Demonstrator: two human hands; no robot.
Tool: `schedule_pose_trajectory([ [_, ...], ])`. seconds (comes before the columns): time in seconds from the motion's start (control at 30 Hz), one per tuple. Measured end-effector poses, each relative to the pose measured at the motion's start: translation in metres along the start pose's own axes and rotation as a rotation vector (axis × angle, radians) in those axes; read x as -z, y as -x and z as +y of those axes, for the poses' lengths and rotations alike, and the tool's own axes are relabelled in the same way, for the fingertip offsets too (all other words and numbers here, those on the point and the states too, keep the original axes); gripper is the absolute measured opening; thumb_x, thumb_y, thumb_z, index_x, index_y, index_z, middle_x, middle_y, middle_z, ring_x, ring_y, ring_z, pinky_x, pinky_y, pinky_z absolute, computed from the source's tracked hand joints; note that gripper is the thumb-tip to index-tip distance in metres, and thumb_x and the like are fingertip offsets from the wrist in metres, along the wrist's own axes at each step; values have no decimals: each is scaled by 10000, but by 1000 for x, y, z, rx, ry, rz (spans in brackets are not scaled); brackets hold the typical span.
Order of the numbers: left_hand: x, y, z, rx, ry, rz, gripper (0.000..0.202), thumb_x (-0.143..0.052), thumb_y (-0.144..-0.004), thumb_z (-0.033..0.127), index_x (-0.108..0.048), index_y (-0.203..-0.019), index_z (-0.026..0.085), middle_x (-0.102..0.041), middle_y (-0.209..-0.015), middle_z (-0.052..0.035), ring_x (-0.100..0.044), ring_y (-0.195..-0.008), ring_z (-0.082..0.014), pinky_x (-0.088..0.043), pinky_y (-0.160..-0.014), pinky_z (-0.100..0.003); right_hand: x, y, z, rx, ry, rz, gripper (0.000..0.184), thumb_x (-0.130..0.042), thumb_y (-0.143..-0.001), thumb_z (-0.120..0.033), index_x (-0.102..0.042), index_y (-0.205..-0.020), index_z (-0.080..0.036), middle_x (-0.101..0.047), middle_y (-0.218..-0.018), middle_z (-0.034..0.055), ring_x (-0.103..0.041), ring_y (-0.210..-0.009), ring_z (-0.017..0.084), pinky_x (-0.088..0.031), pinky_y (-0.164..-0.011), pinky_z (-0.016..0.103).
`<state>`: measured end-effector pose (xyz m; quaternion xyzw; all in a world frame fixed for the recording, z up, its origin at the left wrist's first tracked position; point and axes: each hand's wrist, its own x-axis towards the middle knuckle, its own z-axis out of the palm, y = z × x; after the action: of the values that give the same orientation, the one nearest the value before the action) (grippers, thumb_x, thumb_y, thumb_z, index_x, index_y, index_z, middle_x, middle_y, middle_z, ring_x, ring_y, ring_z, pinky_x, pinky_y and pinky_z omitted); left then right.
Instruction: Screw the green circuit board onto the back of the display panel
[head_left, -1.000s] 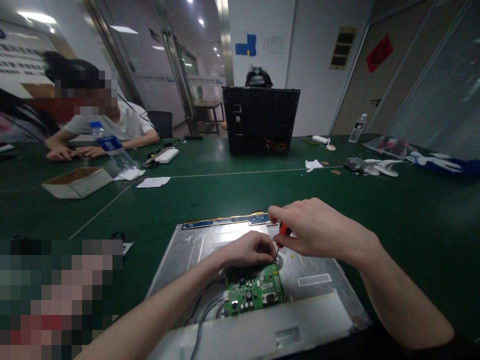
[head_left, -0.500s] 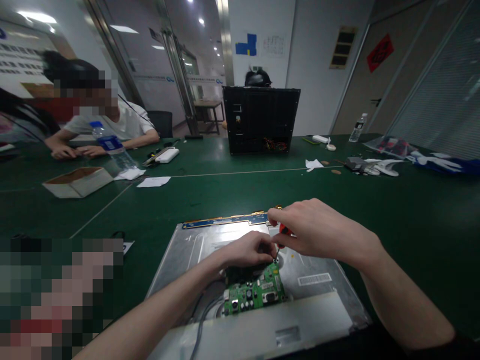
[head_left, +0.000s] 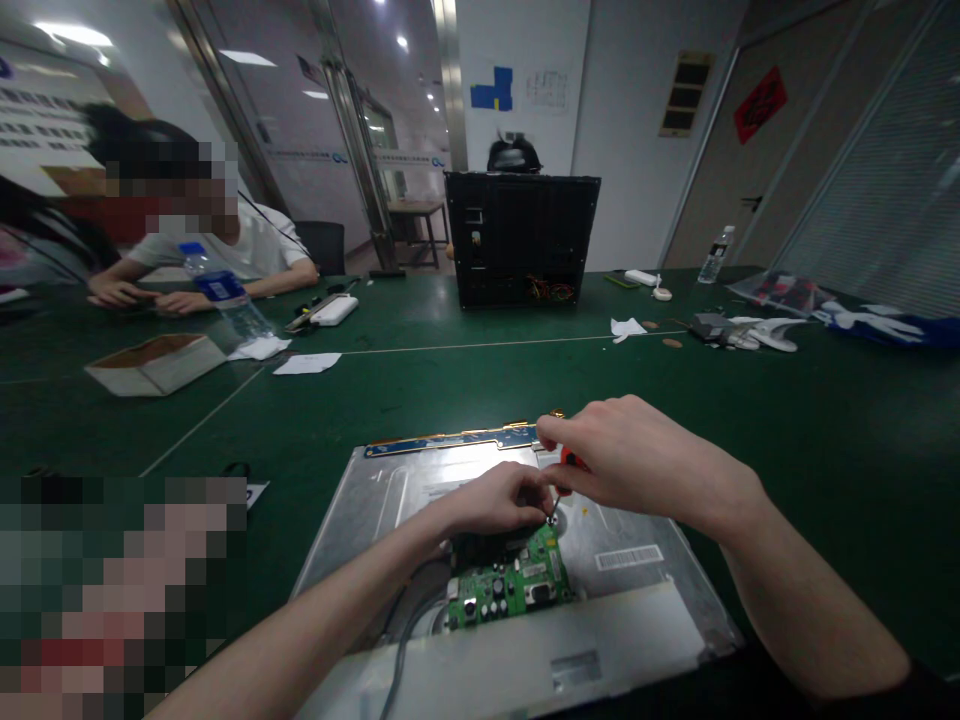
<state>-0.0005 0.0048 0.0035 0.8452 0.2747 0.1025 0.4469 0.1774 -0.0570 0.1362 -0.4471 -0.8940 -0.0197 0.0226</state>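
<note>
My right hand [head_left: 645,455] is closed around a screwdriver [head_left: 573,460] with a red handle, most of it hidden by the fingers. Its shaft slants down to a screw at the upper corner of a green circuit board [head_left: 510,585]. Close beside the tip, my left hand [head_left: 499,498] has its fingers pinched together; what they hold, if anything, is hidden. The board lies on the silver metal back of a display panel [head_left: 630,525]. Along the panel's far edge runs a narrow blue circuit strip [head_left: 450,443]. A grey cable [head_left: 400,655] lies at the board's left.
A black monitor-like casing [head_left: 525,235] stands across the green table [head_left: 405,390]. To the left are an open box [head_left: 157,366], a tilted water bottle [head_left: 229,290] and a seated person [head_left: 262,240]. Gloves [head_left: 761,334] and a plastic bag [head_left: 784,290] lie at the right.
Both my hands and the screwdriver keep nearly the same place, the handle looking slightly turned. The seated person's hands have shifted a little.
</note>
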Motion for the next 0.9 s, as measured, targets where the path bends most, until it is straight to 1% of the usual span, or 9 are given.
schedule_pose_trajectory([
  [0.07,0,0,0,0,-4,3,115,-651,-735,72,-673,-812,154,-681,-784,3,-619,-742,-175,-456,-689,-233,0,1,1,11,-14,5,128,-523,-935,-313,-588,-951,-204,-678,-762,20,-567,-609,161,-240,-513,277],
  [0.23,-1,-1,-3,9,-24,19,111,-658,-724,71,-670,-797,153,-675,-770,10,-611,-733,-176,-448,-690,-238,0,4,2,81,-71,26,115,-576,-845,-218,-531,-947,-188,-674,-810,18,-550,-624,150,-238,-503,274],
  [0.3,-1,-1,-3,11,-24,18,100,-658,-727,79,-666,-796,151,-666,-749,14,-606,-717,-175,-441,-670,-234,0,4,0,77,-67,31,121,-591,-851,-251,-529,-934,-190,-676,-806,16,-551,-619,152,-234,-498,273],
  [0.43,0,-1,-2,1,-12,6,110,-645,-731,78,-662,-810,153,-664,-759,12,-610,-732,-175,-445,-677,-231,0,1,-2,-2,-8,18,195,-595,-895,-388,-571,-933,-198,-687,-764,20,-574,-609,166,-230,-499,274],
  [0.57,0,-2,-1,-6,-6,-6,89,-649,-725,81,-654,-778,153,-660,-747,12,-610,-712,-166,-447,-662,-222,0,1,-1,-11,20,17,138,-539,-931,-334,-583,-927,-204,-680,-744,17,-567,-594,161,-226,-501,278],
  [0.7,-1,-2,-2,4,-17,21,82,-657,-735,104,-659,-799,154,-670,-768,10,-608,-724,-171,-448,-672,-229,2,5,-1,59,-57,19,83,-560,-874,-245,-535,-932,-191,-672,-807,16,-557,-631,150,-245,-510,278],
  [0.77,-1,-1,-3,8,-22,23,82,-657,-741,115,-660,-812,155,-668,-764,13,-608,-727,-176,-445,-663,-230,3,5,-2,73,-71,27,117,-582,-861,-263,-532,-938,-189,-672,-822,19,-562,-648,151,-246,-514,279],
  [0.83,0,-1,-3,9,-23,15,88,-652,-742,112,-662,-818,156,-664,-757,14,-608,-726,-180,-442,-649,-229,3,3,-3,45,-49,30,159,-601,-872,-327,-548,-934,-191,-678,-806,25,-571,-643,157,-236,-512,280],
  [0.9,1,-1,-1,1,-19,1,108,-647,-738,94,-669,-822,159,-668,-769,11,-612,-738,-182,-446,-659,-230,2,1,-4,10,-12,29,162,-591,-892,-351,-568,-926,-195,-680,-769,27,-574,-620,161,-221,-505,281],
])
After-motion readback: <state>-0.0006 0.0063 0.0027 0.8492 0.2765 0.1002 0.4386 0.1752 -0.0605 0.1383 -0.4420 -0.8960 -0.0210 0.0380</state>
